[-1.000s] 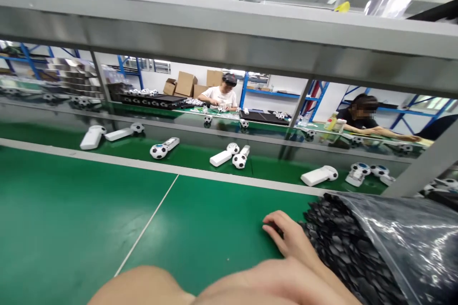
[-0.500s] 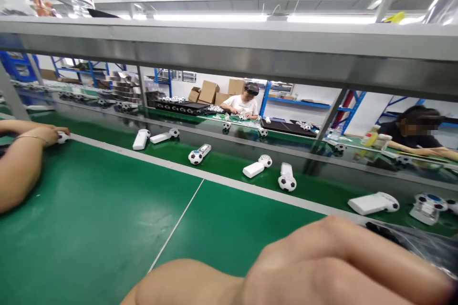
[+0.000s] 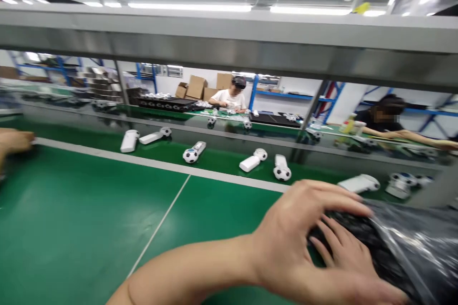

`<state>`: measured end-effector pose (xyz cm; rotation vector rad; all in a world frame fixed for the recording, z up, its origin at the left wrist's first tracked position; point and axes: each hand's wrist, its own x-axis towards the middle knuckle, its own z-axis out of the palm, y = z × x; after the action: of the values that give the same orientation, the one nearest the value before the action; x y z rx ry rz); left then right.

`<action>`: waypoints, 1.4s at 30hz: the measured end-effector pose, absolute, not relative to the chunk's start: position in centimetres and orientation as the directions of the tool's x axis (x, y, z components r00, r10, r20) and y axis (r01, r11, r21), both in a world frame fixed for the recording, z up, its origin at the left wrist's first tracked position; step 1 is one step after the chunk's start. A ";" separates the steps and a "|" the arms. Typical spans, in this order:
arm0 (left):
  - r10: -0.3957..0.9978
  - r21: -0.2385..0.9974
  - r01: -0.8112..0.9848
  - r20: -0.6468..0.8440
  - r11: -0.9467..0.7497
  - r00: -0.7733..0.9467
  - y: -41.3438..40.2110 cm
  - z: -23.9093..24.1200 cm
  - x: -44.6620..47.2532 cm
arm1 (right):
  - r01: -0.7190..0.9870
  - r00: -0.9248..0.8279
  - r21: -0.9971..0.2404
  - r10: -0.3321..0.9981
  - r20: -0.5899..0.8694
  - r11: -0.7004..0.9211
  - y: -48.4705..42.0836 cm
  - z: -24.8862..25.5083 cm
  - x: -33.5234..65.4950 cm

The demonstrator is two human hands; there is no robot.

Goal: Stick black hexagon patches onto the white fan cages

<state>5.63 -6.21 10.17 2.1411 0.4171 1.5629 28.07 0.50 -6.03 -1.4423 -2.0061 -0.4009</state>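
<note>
A dark, shiny plastic bag (image 3: 422, 233) of small black parts (image 3: 386, 259) lies at the lower right, its mouth facing left. My left hand (image 3: 304, 238) reaches across from below, fingers and thumb curved wide around the bag's mouth, their tips at its edge. Partly hidden behind it, my right hand (image 3: 347, 248) is at the mouth among the black parts. Its visible fingers are stretched out and slightly bent; anything under the palm is hidden. Nearest beyond my hands is a white handheld device with a football-patterned head (image 3: 359, 184).
Several more football devices (image 3: 282, 169) lie on the green strip behind a pale rail (image 3: 153, 166). A neighbour's hand (image 3: 16, 140) is at the left edge. A metal shelf beam (image 3: 214, 52) crosses overhead. Two people (image 3: 231, 97) sit across the line among boxes and trays.
My view has turned a little, and my left hand has come into clearer sight at the bag's mouth. My right hand now shows there. The neighbour's arm has slid toward the left edge.
</note>
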 end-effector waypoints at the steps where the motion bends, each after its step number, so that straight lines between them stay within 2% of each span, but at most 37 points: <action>1: 0.538 0.559 0.027 0.782 -0.829 0.314 -5.4 9.1 6.5 | 0.943 -0.183 -0.106 0.756 0.628 0.316 0.0 -5.7 28.6; 3: 0.640 0.633 0.181 0.638 -0.752 0.429 -3.7 5.9 8.1 | 0.961 -0.166 -0.090 0.806 0.568 0.262 -1.8 -4.8 29.7; 5: 0.724 0.652 0.380 0.402 -0.656 0.560 -2.2 2.1 9.3 | 0.968 -0.187 -0.048 0.834 0.519 0.247 -4.0 -4.1 30.9; 7: 0.749 0.566 0.538 0.238 -0.624 0.619 -1.0 -1.4 10.1 | 0.974 -0.201 -0.002 0.868 0.454 0.227 -6.3 -3.6 32.1; 9: 0.755 0.460 0.632 0.149 -0.624 0.638 -0.1 -3.9 10.7 | 0.978 -0.202 0.023 0.908 0.367 0.208 -8.0 -3.6 33.2; 13: 0.763 0.315 0.702 0.142 -0.639 0.631 1.6 -5.3 12.5 | 0.963 -0.263 0.002 0.937 0.228 0.270 -8.8 -4.0 34.5; 17: 0.712 0.282 0.658 0.170 -0.698 0.681 3.0 -4.7 15.1 | 0.929 -0.355 -0.026 0.910 0.215 0.369 -6.7 -3.8 34.1; 21: 0.672 0.401 0.563 0.213 -0.722 0.710 4.1 -4.3 16.4 | 0.912 -0.369 -0.069 0.882 0.291 0.404 -3.9 -3.7 32.9; 24: 0.748 0.580 0.514 0.284 -0.632 0.600 4.7 -4.3 16.1 | 0.910 -0.340 -0.109 0.872 0.352 0.399 -2.1 -4.0 32.4; 26: 0.797 0.653 0.494 0.304 -0.574 0.523 4.9 -4.3 15.7 | 0.906 -0.330 -0.126 0.861 0.388 0.404 -1.2 -4.2 32.3; 31: 0.861 0.677 0.543 0.304 -0.497 0.409 5.2 -4.2 15.4 | 0.876 -0.326 -0.179 0.824 0.464 0.447 -0.3 -4.2 32.6; 37: 0.908 0.655 0.629 0.294 -0.418 0.297 5.1 -4.2 15.9 | 0.826 -0.305 -0.257 0.781 0.545 0.502 -0.7 -3.1 33.4; 42: 0.900 0.462 0.774 0.190 -0.434 0.391 6.0 -4.5 17.2 | 0.814 -0.283 -0.292 0.782 0.556 0.502 -0.6 -3.0 33.9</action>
<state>17.22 5.99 -4.48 2.3557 1.4650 0.6025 33.95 -0.56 -3.01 -1.3020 -2.0914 -0.0632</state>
